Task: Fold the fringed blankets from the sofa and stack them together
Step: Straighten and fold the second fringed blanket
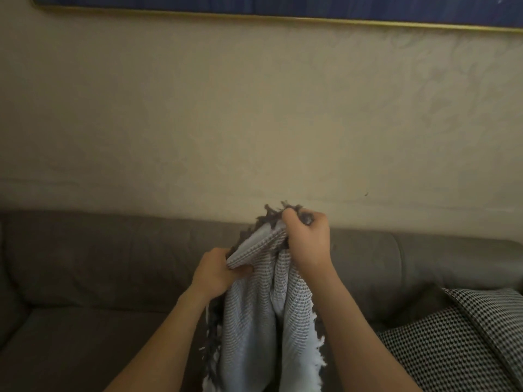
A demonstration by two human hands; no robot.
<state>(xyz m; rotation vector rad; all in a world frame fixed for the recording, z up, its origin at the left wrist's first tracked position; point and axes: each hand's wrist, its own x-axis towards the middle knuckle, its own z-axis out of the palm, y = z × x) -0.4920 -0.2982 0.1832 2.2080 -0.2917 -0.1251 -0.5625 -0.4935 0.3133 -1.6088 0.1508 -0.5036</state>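
A light grey waffle-weave blanket (254,321) with dark and white fringe hangs bunched in front of me, above the brown sofa (99,264). My right hand (307,240) is closed on its top fringed edge, held higher and further away. My left hand (216,271) pinches the same edge a little lower and to the left. The cloth between the two hands is stretched short and the rest drapes down between my forearms, out of the frame's bottom.
Two black-and-white houndstooth cushions (452,343) lie on the sofa seat at the lower right. A beige wall (254,123) rises behind the sofa back, with a gold-framed blue picture (283,7) along the top.
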